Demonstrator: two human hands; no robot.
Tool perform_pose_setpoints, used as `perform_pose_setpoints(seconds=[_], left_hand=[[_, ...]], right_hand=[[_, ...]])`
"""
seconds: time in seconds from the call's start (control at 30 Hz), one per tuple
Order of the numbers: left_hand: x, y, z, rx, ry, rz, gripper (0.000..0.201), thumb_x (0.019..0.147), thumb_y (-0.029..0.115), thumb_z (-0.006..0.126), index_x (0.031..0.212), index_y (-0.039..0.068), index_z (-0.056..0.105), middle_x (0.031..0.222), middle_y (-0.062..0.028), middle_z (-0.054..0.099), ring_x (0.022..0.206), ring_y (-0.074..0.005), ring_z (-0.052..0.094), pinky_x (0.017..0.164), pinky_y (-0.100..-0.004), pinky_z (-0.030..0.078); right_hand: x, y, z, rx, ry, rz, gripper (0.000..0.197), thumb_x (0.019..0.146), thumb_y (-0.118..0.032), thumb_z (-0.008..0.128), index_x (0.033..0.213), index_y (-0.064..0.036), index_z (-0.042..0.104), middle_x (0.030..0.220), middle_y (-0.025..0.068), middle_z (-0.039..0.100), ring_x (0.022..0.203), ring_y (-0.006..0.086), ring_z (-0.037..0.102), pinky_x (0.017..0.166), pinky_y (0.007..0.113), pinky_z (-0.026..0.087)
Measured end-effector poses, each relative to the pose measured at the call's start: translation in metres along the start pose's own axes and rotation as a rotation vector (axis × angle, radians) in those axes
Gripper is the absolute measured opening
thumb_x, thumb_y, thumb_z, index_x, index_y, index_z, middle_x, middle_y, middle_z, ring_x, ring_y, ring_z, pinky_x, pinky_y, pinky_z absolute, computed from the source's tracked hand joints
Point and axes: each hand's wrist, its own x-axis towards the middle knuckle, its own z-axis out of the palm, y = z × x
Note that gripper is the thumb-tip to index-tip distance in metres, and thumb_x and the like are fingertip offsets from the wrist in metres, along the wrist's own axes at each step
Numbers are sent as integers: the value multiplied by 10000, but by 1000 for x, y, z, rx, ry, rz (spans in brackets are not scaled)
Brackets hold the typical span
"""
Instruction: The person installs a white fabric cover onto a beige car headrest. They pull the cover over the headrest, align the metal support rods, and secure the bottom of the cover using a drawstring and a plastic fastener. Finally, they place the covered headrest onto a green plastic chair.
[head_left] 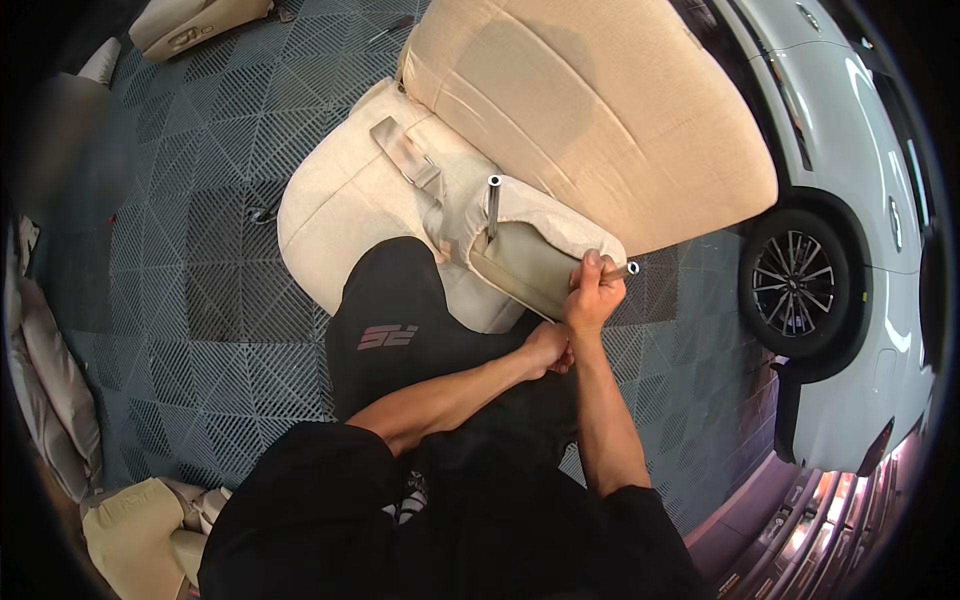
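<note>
A beige car headrest (530,265) with two metal posts lies across my lap, posts pointing up. A pale fabric cover (560,215) lies along its far side, and the headrest's smooth underside shows inside the opening. My right hand (595,292) is closed at the headrest's right end, beside the right post (622,271), pinching the cover's edge. My left hand (547,350) is closed at the near edge, just below my right hand; its fingertips are partly hidden. The left post (494,205) stands free of both hands.
A large seat with a beige fabric cover (590,110) lies in front of me, a belt strap (405,158) on its cushion. At right stands a white car with a wheel (793,283). More seats (190,20) and beige covers (135,530) lie on the grey tiled floor (230,370).
</note>
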Motion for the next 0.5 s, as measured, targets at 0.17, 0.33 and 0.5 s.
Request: perform_pose_setpoints(seconds=[0.17,0.33,0.5], left_hand=[[-7,-4,-6,705,29,134,145,808,73,561,732,-39,612,602,-184,598,504,-316,596,489,-436,475],[-15,-8,-30,496,-77,268,274,926,153,448,683,36,498,520,-75,484,395,-191,461,373,-346,348],[-37,28,-19,427,-54,39,377,966,223,367,691,1,496,565,-74,471,459,-189,511,410,-348,423]], right_hand=[[-12,22,-10,54,28,-36,360,1019,-203,510,702,-74,397,559,-15,356,489,80,315,450,269,282],[-10,27,-4,210,-1,15,404,1030,-222,499,684,-98,332,548,-19,307,474,80,256,440,279,239],[-1,27,-8,214,57,18,426,1022,-256,531,679,-118,318,554,-28,287,471,80,246,438,282,236]])
